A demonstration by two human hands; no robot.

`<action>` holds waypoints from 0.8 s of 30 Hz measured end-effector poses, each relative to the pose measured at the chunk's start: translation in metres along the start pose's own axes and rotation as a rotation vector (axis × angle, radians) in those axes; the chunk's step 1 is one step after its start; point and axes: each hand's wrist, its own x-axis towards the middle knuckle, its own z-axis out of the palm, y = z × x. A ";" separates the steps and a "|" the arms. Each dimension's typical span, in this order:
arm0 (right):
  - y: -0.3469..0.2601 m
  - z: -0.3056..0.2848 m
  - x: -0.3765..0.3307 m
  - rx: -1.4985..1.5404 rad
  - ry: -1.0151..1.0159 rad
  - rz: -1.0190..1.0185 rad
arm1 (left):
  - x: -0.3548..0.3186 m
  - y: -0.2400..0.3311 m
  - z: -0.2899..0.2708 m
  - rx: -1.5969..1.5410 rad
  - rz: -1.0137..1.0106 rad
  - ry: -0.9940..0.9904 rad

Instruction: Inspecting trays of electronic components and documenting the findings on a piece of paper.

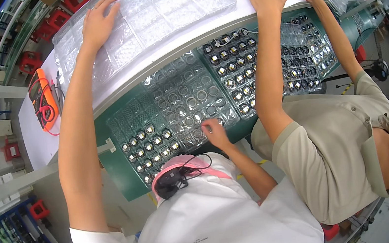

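The right hand point(214, 132) is nearer, its fingertips curling onto the clear compartment tray point(187, 103) at the green bench's point(110, 155) near edge; whether they are pinching a part I cannot tell. The tray's long axis is running along that edge. The left hand point(97, 22) is lying flat and open on 1 stacked clear tray point(158, 4) at the far edge.
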 end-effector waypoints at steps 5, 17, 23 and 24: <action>-0.018 -0.039 -0.012 -0.258 0.002 -0.054 | -0.001 -0.007 0.000 0.005 -0.009 0.006; 0.010 0.030 -0.017 -0.386 -0.686 -0.526 | 0.001 0.001 -0.002 0.013 -0.014 -0.025; 0.014 0.005 -0.007 -0.383 -0.373 -0.209 | -0.002 0.004 -0.006 -0.010 -0.025 -0.023; 0.017 -0.005 0.000 -0.445 -0.262 -0.056 | -0.001 0.004 -0.007 -0.012 -0.025 -0.018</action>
